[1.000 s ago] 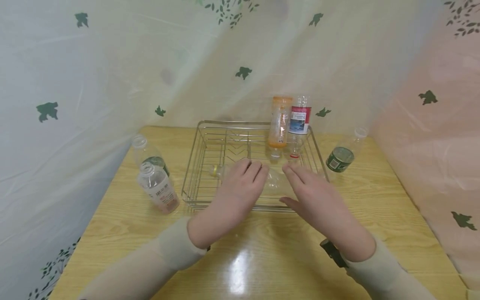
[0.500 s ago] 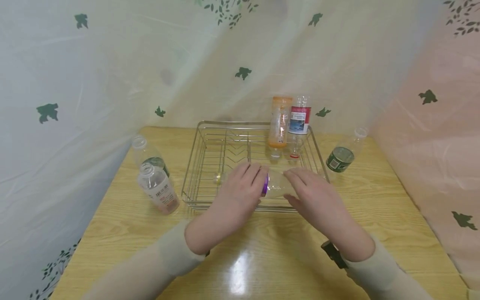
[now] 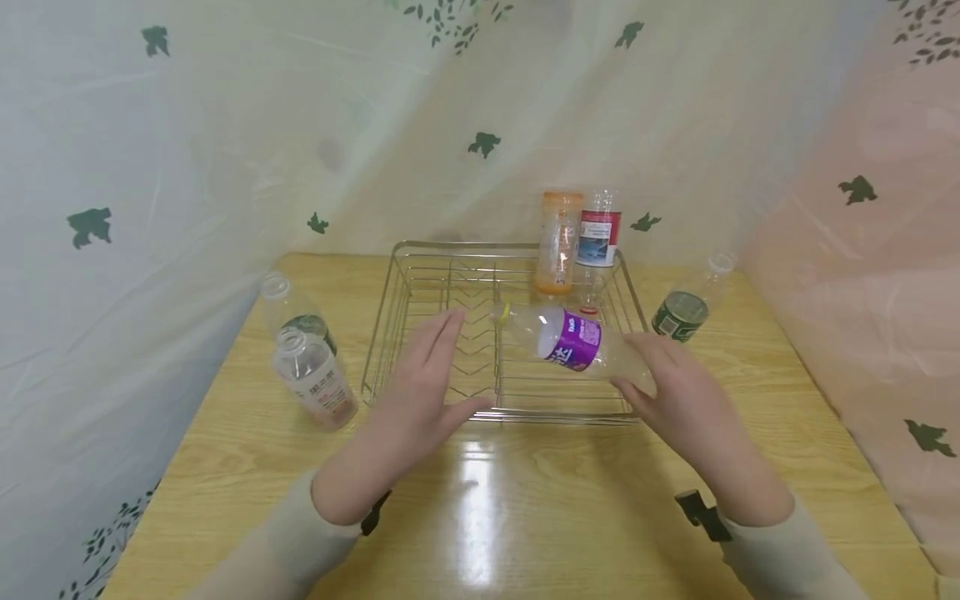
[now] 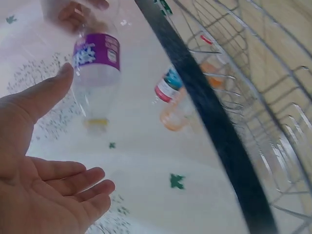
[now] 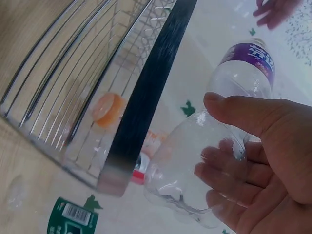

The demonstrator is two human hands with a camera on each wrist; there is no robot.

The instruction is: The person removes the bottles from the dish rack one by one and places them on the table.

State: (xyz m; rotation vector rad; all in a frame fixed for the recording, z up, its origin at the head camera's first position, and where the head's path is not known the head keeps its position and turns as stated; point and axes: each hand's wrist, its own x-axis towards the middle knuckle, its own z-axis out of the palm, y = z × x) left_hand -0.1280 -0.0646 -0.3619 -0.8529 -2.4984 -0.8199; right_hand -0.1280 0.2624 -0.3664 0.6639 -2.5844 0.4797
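A clear plastic bottle (image 3: 573, 340) with a purple label and a yellow neck ring is held over the wire rack (image 3: 504, 414), lying nearly level with its neck to the left. My right hand (image 3: 678, 392) grips it near its base. In the right wrist view the thumb and curled fingers (image 5: 229, 175) wrap the bottle's clear lower part. My left hand (image 3: 420, 383) is off the bottle, over the rack's left front, its fingers extended and thumb spread. The left wrist view shows that left hand (image 4: 53, 180) with nothing in its palm.
Inside the rack's back right corner, an orange-tinted bottle (image 3: 558, 242) and a red-labelled bottle (image 3: 598, 237) stand upside down. Left of the rack are a white-labelled bottle (image 3: 318, 383) and a green-labelled one (image 3: 300, 312). Another green-labelled bottle (image 3: 681, 315) stands to the right.
Both hands were on the bottle; the left has let go and moved left, its fingers now straightened. The right hand has drawn the bottle rightward, bringing its purple label into full view.
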